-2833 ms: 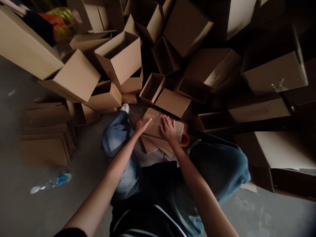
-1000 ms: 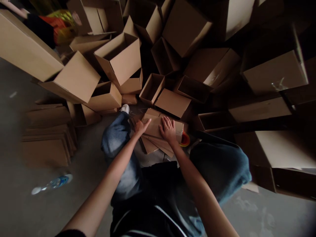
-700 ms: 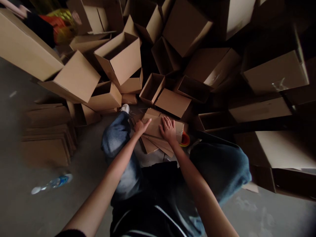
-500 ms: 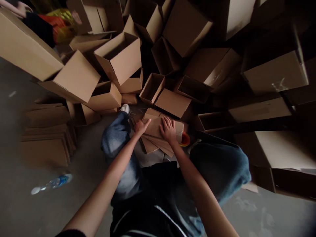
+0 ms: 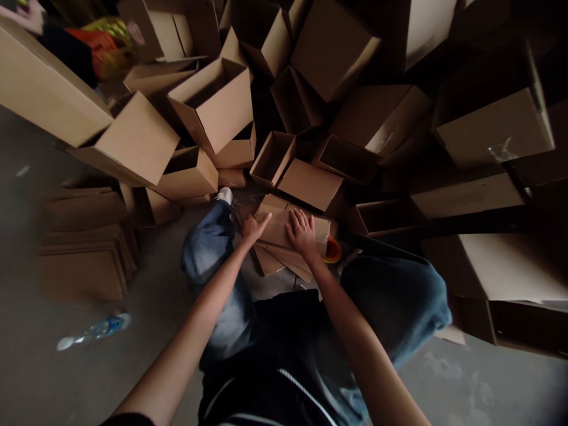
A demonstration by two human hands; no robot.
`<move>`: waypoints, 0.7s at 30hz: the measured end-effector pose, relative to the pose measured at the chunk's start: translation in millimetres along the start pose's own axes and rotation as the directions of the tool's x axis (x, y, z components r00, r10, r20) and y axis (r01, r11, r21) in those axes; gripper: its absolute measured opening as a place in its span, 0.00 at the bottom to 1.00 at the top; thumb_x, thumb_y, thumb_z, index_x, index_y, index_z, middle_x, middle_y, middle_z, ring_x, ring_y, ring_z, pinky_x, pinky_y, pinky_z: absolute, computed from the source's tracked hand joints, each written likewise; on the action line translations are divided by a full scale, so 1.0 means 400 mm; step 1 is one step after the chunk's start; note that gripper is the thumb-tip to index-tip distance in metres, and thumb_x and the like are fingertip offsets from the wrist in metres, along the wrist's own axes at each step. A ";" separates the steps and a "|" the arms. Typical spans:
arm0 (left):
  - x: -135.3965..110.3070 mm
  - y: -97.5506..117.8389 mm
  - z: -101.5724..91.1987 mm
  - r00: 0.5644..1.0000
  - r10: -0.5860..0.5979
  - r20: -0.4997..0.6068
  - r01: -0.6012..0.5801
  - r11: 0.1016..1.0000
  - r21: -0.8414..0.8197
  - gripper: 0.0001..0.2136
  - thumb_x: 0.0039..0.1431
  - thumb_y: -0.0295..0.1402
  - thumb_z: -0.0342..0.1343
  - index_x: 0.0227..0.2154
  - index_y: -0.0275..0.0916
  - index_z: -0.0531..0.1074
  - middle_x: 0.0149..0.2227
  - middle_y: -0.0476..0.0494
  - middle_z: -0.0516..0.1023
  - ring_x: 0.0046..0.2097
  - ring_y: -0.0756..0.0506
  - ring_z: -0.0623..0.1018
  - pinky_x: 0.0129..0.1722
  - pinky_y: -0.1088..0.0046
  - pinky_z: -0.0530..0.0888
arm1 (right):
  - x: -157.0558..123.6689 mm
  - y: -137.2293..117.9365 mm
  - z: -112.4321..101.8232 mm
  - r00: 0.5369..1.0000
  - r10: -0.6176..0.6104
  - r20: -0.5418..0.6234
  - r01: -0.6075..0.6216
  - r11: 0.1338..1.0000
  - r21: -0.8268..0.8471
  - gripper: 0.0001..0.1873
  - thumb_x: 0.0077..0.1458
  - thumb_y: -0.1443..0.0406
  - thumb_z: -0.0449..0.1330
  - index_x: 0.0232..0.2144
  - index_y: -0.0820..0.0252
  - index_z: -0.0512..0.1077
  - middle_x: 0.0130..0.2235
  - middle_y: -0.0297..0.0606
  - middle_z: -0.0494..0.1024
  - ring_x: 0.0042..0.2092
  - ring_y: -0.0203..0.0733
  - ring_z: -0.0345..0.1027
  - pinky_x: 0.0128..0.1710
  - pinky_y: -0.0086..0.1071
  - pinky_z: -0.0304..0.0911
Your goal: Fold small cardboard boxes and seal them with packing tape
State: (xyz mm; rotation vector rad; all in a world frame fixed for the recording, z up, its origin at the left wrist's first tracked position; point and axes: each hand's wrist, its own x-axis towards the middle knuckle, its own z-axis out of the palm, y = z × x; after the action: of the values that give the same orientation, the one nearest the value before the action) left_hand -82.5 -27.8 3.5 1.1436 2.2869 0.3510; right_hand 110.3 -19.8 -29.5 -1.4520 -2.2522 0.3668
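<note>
1. Between the knees [image 5: 207,248], a flattened cardboard carton [image 5: 278,228] lies on the floor.
2. Left hand [image 5: 254,229]: fingers open, resting on the carton's edge, not gripping.
3. Right hand [image 5: 302,234]: fingers spread flat on the carton, just beside a tape roll [image 5: 332,251] with an orange core.
4. Open cardboard boxes [image 5: 213,103] lie heaped ahead.

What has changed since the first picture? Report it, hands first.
Almost nothing. The left hand and right hand stay flat on the folded cardboard, with nothing taken or let go. Only another person's blurred hand shifts slightly in the top-left corner. The surrounding cardboard boxes stay as they were.
</note>
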 end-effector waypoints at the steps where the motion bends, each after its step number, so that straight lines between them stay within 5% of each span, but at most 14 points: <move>1: -0.001 0.000 0.000 1.000 0.002 -0.003 -0.002 1.000 -0.005 0.41 0.60 0.63 0.51 0.55 0.24 0.71 0.52 0.18 0.77 0.56 0.31 0.77 0.48 0.67 0.71 | 0.000 0.000 0.000 1.000 0.000 -0.001 0.000 1.000 0.000 0.30 0.70 0.57 0.44 0.67 0.67 0.60 0.67 0.50 0.64 0.70 0.51 0.50 0.70 0.53 0.37; 21: -0.003 0.003 -0.002 1.000 0.002 -0.005 -0.002 1.000 -0.014 0.39 0.61 0.62 0.52 0.53 0.25 0.72 0.51 0.19 0.78 0.55 0.30 0.78 0.48 0.66 0.71 | 0.002 0.002 0.002 1.000 -0.003 0.001 0.003 1.000 0.002 0.30 0.70 0.57 0.44 0.67 0.67 0.60 0.67 0.50 0.64 0.70 0.51 0.51 0.70 0.53 0.37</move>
State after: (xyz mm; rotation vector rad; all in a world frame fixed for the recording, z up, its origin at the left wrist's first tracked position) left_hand -81.7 -28.3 5.1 1.1387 2.2840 0.3707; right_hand 110.3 -18.9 -30.2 -1.4479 -2.2538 0.3684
